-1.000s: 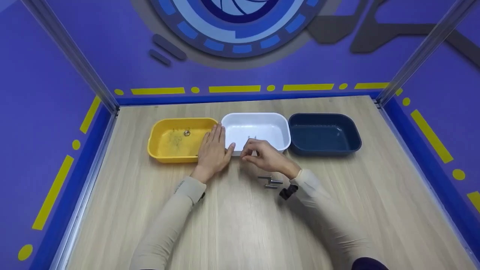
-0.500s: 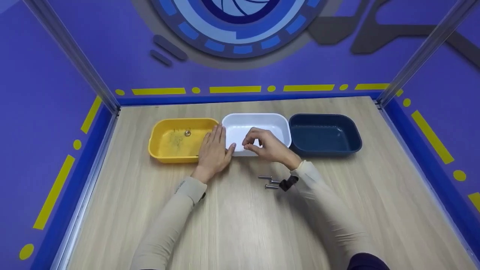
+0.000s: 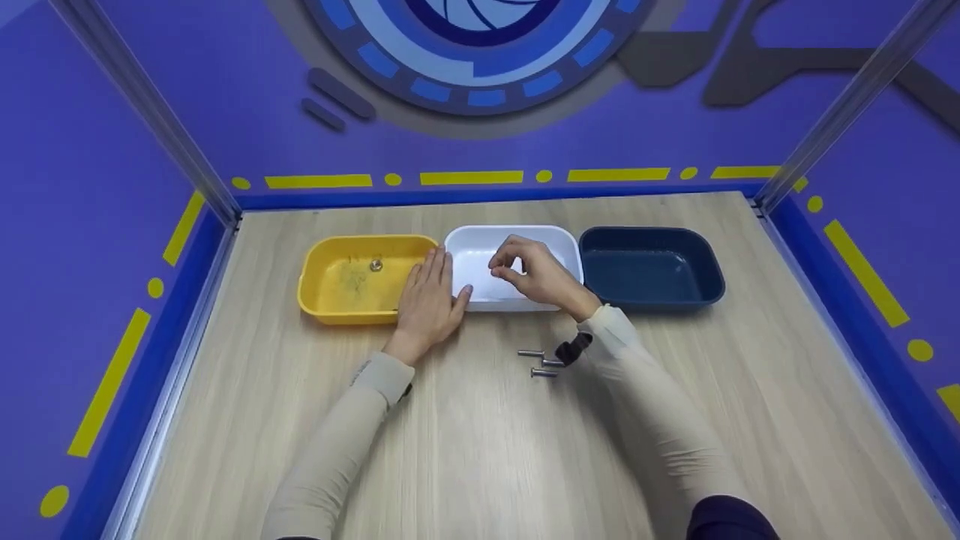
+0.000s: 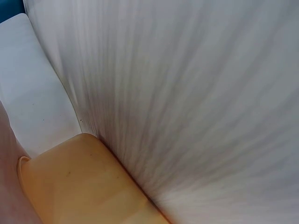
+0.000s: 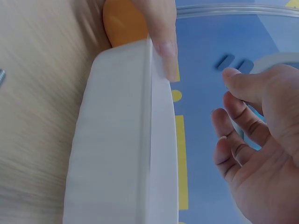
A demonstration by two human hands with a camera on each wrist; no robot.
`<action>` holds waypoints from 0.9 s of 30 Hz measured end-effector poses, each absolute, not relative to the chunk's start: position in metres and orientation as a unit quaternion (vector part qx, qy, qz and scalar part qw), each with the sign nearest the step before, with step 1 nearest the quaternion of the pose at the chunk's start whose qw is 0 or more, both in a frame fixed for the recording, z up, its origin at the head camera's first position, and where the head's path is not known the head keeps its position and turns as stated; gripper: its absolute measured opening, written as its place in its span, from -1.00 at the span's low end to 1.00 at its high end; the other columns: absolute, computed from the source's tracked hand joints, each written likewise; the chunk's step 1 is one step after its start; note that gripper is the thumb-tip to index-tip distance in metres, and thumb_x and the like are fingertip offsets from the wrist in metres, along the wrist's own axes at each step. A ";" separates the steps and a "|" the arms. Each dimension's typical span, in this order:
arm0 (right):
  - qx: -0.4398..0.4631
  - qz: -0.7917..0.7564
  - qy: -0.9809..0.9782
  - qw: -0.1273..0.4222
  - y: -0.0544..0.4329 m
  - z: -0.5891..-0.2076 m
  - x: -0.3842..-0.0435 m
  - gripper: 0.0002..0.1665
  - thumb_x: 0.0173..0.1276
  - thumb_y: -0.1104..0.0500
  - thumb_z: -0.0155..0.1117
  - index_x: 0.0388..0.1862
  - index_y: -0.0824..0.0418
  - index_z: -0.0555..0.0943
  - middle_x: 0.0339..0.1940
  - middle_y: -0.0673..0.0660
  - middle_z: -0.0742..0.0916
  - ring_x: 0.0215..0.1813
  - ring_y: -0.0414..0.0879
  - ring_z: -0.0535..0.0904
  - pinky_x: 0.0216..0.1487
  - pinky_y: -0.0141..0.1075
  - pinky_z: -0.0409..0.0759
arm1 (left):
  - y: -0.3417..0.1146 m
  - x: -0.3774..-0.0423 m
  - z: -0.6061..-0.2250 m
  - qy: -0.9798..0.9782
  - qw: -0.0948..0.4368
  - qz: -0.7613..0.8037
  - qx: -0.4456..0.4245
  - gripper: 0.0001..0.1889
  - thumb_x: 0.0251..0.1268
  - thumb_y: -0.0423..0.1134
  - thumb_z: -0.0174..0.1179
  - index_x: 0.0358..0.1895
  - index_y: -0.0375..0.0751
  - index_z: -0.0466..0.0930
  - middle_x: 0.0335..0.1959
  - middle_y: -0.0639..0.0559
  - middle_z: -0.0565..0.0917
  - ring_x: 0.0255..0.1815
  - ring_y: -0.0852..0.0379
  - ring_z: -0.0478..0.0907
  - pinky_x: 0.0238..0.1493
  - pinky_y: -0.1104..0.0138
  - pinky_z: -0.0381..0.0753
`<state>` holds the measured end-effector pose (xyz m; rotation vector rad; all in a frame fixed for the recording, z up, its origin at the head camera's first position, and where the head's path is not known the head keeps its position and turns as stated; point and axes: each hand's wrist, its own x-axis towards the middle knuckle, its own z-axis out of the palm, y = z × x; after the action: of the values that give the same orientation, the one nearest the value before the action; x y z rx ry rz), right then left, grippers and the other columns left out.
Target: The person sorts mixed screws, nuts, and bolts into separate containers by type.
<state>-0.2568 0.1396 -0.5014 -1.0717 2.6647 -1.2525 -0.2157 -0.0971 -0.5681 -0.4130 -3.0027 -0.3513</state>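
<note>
My left hand (image 3: 430, 304) lies with straight fingers over the rims where the yellow tray (image 3: 319, 311) meets the white tray (image 3: 465, 251). Its fingertips hang past the white rim in the right wrist view. My right hand (image 3: 534, 271) is above the white tray, thumb and index finger pinched together. A tiny dark speck shows between those fingertips in the right wrist view, mostly hidden; its kind I cannot tell. Inside the yellow tray is a small metal nut (image 3: 376, 265). Metal bolts lie on the table near my right wrist: one bolt (image 3: 531, 352) behind two others.
A dark blue tray (image 3: 697, 296) stands against the right side of the white one, so the three trays form a row. The wooden table (image 3: 472, 450) is bounded by blue printed panels (image 3: 187, 112) at the back and both sides.
My right hand has moved away from me, from the white tray's near rim to over its middle, fingers still pinched. The left hand has stayed in place.
</note>
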 end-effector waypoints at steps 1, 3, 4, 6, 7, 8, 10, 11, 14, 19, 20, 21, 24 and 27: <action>-0.339 -0.400 0.852 0.003 0.140 -0.501 -0.258 -0.86 0.55 0.22 0.39 -0.09 0.27 0.80 -0.15 0.11 0.77 -0.12 -0.08 0.65 -0.21 -0.27 0.54 | -0.097 -0.215 -0.568 -0.983 0.045 -0.115 -0.136 -0.14 0.73 0.28 -0.34 0.72 -0.38 -0.02 0.78 -0.26 0.01 0.81 -0.16 -0.08 0.79 -0.04 -0.01; -0.332 -0.397 0.856 0.001 0.140 -0.501 -0.261 -0.88 0.55 0.22 0.39 -0.09 0.25 0.80 -0.15 0.10 0.77 -0.12 -0.07 0.65 -0.21 -0.27 0.55 | -0.097 -0.215 -0.568 -0.983 0.045 -0.113 -0.136 -0.14 0.73 0.28 -0.35 0.72 -0.38 -0.02 0.78 -0.27 0.01 0.81 -0.16 -0.08 0.79 -0.04 -0.01; -0.328 -0.397 0.857 0.000 0.140 -0.501 -0.262 -0.88 0.55 0.22 0.39 -0.08 0.24 0.80 -0.14 0.11 0.77 -0.11 -0.07 0.66 -0.21 -0.28 0.55 | -0.097 -0.215 -0.568 -0.983 0.045 -0.113 -0.136 -0.14 0.73 0.28 -0.36 0.72 -0.38 -0.02 0.78 -0.27 0.01 0.81 -0.16 -0.09 0.79 -0.04 -0.01; -0.320 -0.394 0.862 0.000 0.141 -0.501 -0.265 -0.88 0.55 0.22 0.39 -0.08 0.23 0.80 -0.13 0.11 0.78 -0.10 -0.05 0.66 -0.20 -0.30 0.55 | -0.097 -0.215 -0.568 -0.984 0.043 -0.110 -0.135 -0.14 0.73 0.28 -0.37 0.72 -0.38 -0.03 0.78 -0.27 0.01 0.81 -0.16 -0.09 0.79 -0.04 -0.01; -0.316 -0.392 0.864 -0.001 0.141 -0.502 -0.266 -0.87 0.55 0.22 0.39 -0.07 0.24 0.80 -0.12 0.11 0.78 -0.09 -0.04 0.66 -0.21 -0.30 0.55 | -0.097 -0.215 -0.567 -0.984 0.042 -0.108 -0.135 -0.14 0.73 0.28 -0.37 0.73 -0.38 -0.03 0.78 -0.27 0.01 0.81 -0.16 -0.09 0.79 -0.04 -0.01; -0.312 -0.391 0.866 -0.002 0.141 -0.502 -0.267 -0.87 0.55 0.23 0.39 -0.07 0.25 0.80 -0.11 0.12 0.78 -0.09 -0.03 0.67 -0.21 -0.30 0.55 | -0.097 -0.215 -0.567 -0.984 0.042 -0.108 -0.134 -0.14 0.73 0.28 -0.37 0.72 -0.38 -0.03 0.78 -0.27 0.01 0.81 -0.16 -0.09 0.79 -0.04 -0.01; -0.304 -0.390 0.869 -0.003 0.142 -0.503 -0.269 -0.86 0.54 0.23 0.39 -0.06 0.27 0.80 -0.10 0.13 0.78 -0.07 -0.01 0.68 -0.21 -0.30 0.55 | -0.097 -0.215 -0.567 -0.984 0.040 -0.108 -0.134 -0.14 0.73 0.28 -0.38 0.73 -0.37 -0.03 0.78 -0.26 0.00 0.81 -0.15 -0.09 0.79 -0.04 -0.02; -0.299 -0.390 0.871 -0.004 0.142 -0.504 -0.271 -0.86 0.54 0.24 0.39 -0.06 0.29 0.80 -0.10 0.14 0.78 -0.06 0.01 0.68 -0.21 -0.28 0.56 | -0.097 -0.215 -0.566 -0.984 0.039 -0.108 -0.134 -0.14 0.73 0.28 -0.37 0.73 -0.37 -0.03 0.78 -0.26 0.00 0.81 -0.15 -0.10 0.79 -0.04 -0.02; -0.285 -0.391 0.875 -0.005 0.142 -0.507 -0.275 -0.86 0.54 0.25 0.39 -0.06 0.29 0.80 -0.09 0.15 0.78 -0.05 0.02 0.68 -0.17 -0.18 0.62 | -0.097 -0.215 -0.566 -0.984 0.036 -0.110 -0.133 -0.14 0.73 0.29 -0.37 0.73 -0.36 -0.04 0.79 -0.24 -0.02 0.82 -0.14 -0.12 0.80 -0.03 -0.04; -0.272 -0.403 0.874 -0.009 0.141 -0.512 -0.284 -0.89 0.54 0.26 0.39 -0.09 0.27 0.80 -0.09 0.17 0.77 -0.03 0.04 0.68 -0.05 0.03 0.69 | -0.097 -0.216 -0.565 -0.984 0.035 -0.110 -0.132 -0.13 0.72 0.29 -0.37 0.73 -0.36 -0.05 0.79 -0.23 -0.03 0.82 -0.12 -0.13 0.80 -0.02 -0.04; -0.268 -0.405 0.874 -0.009 0.141 -0.512 -0.286 -0.89 0.54 0.25 0.39 -0.09 0.26 0.80 -0.09 0.17 0.77 -0.03 0.04 0.68 -0.04 0.01 0.69 | -0.097 -0.216 -0.565 -0.984 0.036 -0.110 -0.133 -0.13 0.72 0.29 -0.37 0.73 -0.36 -0.05 0.79 -0.23 -0.03 0.82 -0.13 -0.12 0.80 -0.02 -0.04; -0.265 -0.406 0.874 -0.011 0.140 -0.513 -0.287 -0.90 0.54 0.25 0.39 -0.11 0.25 0.80 -0.10 0.17 0.76 -0.04 0.05 0.68 -0.03 -0.02 0.69 | -0.097 -0.216 -0.565 -0.984 0.037 -0.110 -0.134 -0.13 0.73 0.29 -0.37 0.73 -0.37 -0.04 0.79 -0.24 -0.03 0.82 -0.13 -0.12 0.80 -0.03 -0.03; -0.253 -0.413 0.875 -0.011 0.139 -0.514 -0.290 -0.89 0.54 0.26 0.38 -0.12 0.27 0.80 -0.11 0.19 0.75 -0.04 0.07 0.67 0.02 0.02 0.71 | -0.097 -0.216 -0.566 -0.984 0.040 -0.110 -0.136 -0.13 0.73 0.28 -0.36 0.72 -0.39 -0.03 0.79 -0.26 -0.02 0.81 -0.15 -0.10 0.79 -0.04 -0.01; -0.244 -0.415 0.876 -0.010 0.137 -0.516 -0.294 -0.89 0.54 0.28 0.37 -0.12 0.29 0.80 -0.10 0.21 0.76 -0.04 0.10 0.67 0.12 0.13 0.71 | -0.097 -0.215 -0.566 -0.984 0.036 -0.109 -0.135 -0.13 0.72 0.29 -0.36 0.73 -0.38 -0.04 0.79 -0.25 -0.04 0.81 -0.15 -0.11 0.79 -0.04 -0.03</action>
<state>-0.2942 0.1371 -0.5159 -0.7728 2.7712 -1.3119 -0.2152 -0.0975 -0.5658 -0.4160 -3.0222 -0.3336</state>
